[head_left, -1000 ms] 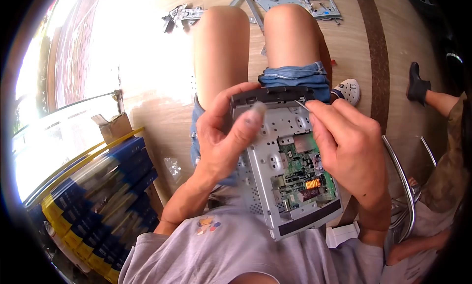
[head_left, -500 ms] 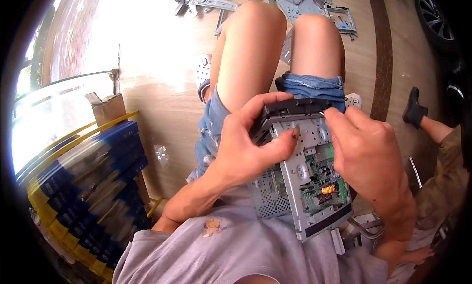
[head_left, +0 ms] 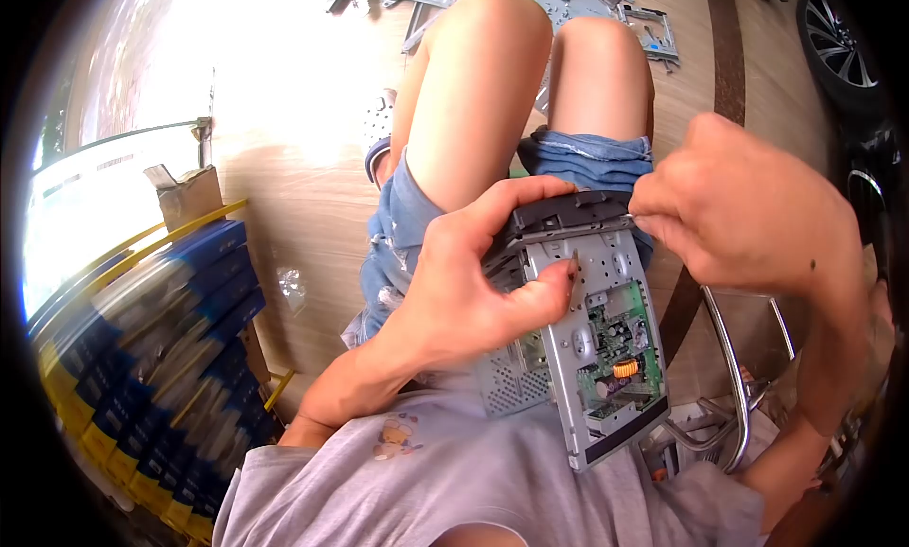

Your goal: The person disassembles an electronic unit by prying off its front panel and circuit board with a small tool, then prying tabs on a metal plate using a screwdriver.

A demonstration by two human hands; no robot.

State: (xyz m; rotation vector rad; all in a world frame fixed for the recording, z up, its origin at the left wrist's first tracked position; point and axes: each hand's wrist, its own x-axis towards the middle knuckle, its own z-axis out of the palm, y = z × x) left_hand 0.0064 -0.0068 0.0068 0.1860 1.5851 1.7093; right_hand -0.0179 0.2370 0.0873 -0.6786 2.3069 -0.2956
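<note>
A metal device chassis [head_left: 566, 344] with a black front piece [head_left: 568, 212] lies tilted over my lap, its green circuit board [head_left: 615, 344] showing through an opening. My left hand [head_left: 483, 282] grips its upper left corner, fingers over the black piece and thumb on the metal face. At the upper right corner, my right hand [head_left: 729, 206] is closed in a pinch around a thin metal tool, of which only a short tip shows. A perforated metal plate [head_left: 516, 381] sits under the chassis on the left.
Metal parts [head_left: 653, 34] lie on the floor beyond my knees. Blue and yellow boxes [head_left: 180, 348] are stacked at the left beside a cardboard box [head_left: 187, 199]. A chrome chair frame [head_left: 729, 377] stands at the right. A car wheel [head_left: 838, 38] is at the upper right.
My right hand has swung up and outward, its wrist turned, with the fingertips still by the device's upper right corner. My left hand keeps its hold. The other person's boot has left the visible area.
</note>
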